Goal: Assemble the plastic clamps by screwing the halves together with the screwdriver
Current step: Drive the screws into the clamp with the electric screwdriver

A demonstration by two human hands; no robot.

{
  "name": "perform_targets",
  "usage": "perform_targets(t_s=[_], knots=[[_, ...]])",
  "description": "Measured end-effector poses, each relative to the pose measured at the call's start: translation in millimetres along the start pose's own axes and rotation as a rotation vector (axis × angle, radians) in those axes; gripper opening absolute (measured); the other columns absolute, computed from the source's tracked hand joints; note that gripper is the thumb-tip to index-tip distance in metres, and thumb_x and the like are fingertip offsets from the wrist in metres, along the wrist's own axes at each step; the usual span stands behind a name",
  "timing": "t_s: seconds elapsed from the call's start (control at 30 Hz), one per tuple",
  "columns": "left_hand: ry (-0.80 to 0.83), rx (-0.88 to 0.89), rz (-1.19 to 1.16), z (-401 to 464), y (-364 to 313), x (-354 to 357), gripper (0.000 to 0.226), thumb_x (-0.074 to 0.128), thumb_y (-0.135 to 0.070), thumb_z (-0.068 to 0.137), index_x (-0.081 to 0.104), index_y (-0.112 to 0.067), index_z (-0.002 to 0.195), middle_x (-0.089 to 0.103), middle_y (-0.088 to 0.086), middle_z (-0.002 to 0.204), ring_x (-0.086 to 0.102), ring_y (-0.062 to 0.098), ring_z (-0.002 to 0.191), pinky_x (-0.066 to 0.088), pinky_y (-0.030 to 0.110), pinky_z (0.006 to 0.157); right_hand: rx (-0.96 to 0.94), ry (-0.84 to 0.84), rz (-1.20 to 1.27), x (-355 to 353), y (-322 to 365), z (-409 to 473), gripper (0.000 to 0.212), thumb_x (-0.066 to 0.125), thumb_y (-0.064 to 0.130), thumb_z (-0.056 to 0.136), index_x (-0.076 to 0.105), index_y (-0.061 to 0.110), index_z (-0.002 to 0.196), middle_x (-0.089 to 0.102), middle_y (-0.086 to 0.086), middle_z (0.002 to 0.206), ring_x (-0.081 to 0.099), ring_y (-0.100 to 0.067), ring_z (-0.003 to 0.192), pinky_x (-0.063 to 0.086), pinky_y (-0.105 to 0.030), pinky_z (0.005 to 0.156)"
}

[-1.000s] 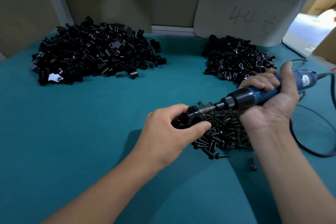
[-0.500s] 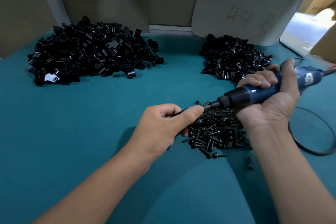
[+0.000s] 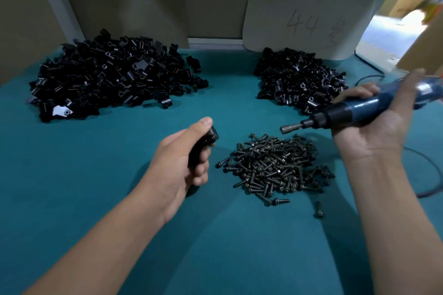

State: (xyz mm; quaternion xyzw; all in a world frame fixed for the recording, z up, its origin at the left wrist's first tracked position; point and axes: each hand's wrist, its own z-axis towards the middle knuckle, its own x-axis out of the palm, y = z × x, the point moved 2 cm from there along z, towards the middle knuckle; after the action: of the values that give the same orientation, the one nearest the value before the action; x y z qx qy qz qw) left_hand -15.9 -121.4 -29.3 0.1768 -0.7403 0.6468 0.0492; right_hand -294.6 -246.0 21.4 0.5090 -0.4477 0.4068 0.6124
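Your left hand (image 3: 184, 163) grips the black clamp (image 3: 203, 145) beside the screw pile (image 3: 275, 167) — screws within reach; your right hand (image 3: 374, 127) wraps the screwdriver (image 3: 354, 109), tip lifted clear — likely between fastenings.

Dim, even indoor light; bright overexposed daylight glares at far right. Soft arm shadows fall on the surface (image 3: 72, 187). Right hand (image 3: 374, 127) motion-blurred; wide-angle edges bend.

Screwdriver (image 3: 354, 112) lifted off clamp (image 3: 203, 143); hands apparently parted.
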Motion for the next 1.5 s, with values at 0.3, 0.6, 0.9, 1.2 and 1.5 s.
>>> perform_targets(t_s=[0.3, 0.6, 0.9, 1.2, 1.5], knots=[[-0.023, 0.231, 0.254, -0.2, 11.2, 4.7, 0.049, 0.080, -0.062, 0.078, 0.065, -0.017, 0.093, 0.056, -0.001, 0.073, 0.050, 0.020, 0.065, 0.045, 0.031, 0.051, 0.075, -0.201, -0.209, -20.8, -2.5, 19.9, 0.042, 0.047, 0.014, 0.114, 0.035, -0.004, 0.150, 0.047, -0.031, 0.143, 0.062, -0.042, 0.125, 0.048, -0.059, 0.113], [-0.080, 0.266, 0.402, 6.3, 11.0, 9.9, 0.059, 0.085, -0.072, 0.062, 0.067, -0.035, 0.105, 0.069, -0.006, 0.084, 0.057, 0.013, 0.059, 0.050, 0.025, 0.055, -0.023, -0.366, -0.591, -49.1, 29.0, 26.0, 0.035, 0.062, 0.023, 0.108, 0.044, -0.001, 0.126, 0.064, -0.030, 0.134, 0.076, -0.040, 0.108, 0.060, -0.056, 0.097], [-0.161, 0.279, 0.403, 10.6, 6.4, 0.2, 0.046, 0.092, -0.054, 0.073, 0.063, -0.032, 0.101, 0.072, -0.002, 0.084, 0.054, 0.020, 0.050, 0.047, 0.027, 0.049, -0.223, -0.665, -1.093, -61.7, 33.2, 32.2, 0.059, 0.071, 0.044, 0.101, 0.022, 0.020, 0.126, 0.057, -0.004, 0.115, 0.069, -0.025, 0.103, 0.062, -0.046, 0.096], [-0.140, 0.314, 0.443, 9.5, 9.4, -1.7, 0.043, 0.087, -0.058, 0.072, 0.065, -0.033, 0.099, 0.071, -0.005, 0.078, 0.053, 0.016, 0.050, 0.051, 0.028, 0.050, -0.234, -0.694, -1.551, -62.2, 39.7, 11.9, 0.078, 0.082, 0.050, 0.086, 0.021, 0.021, 0.126, 0.061, -0.003, 0.080, 0.073, -0.027, 0.047, 0.066, -0.047, 0.068], [-0.124, 0.331, 0.445, 11.4, 10.7, -0.4, 0.045, 0.088, -0.056, 0.070, 0.065, -0.030, 0.098, 0.065, -0.006, 0.071, 0.049, 0.017, 0.051, 0.049, 0.032, 0.048, -0.322, -0.726, -1.219, -63.6, 43.4, 21.6, 0.076, 0.084, 0.023, 0.085, 0.023, 0.022, 0.128, 0.054, -0.011, 0.119, 0.078, -0.038, 0.070, 0.067, -0.043, 0.063]])
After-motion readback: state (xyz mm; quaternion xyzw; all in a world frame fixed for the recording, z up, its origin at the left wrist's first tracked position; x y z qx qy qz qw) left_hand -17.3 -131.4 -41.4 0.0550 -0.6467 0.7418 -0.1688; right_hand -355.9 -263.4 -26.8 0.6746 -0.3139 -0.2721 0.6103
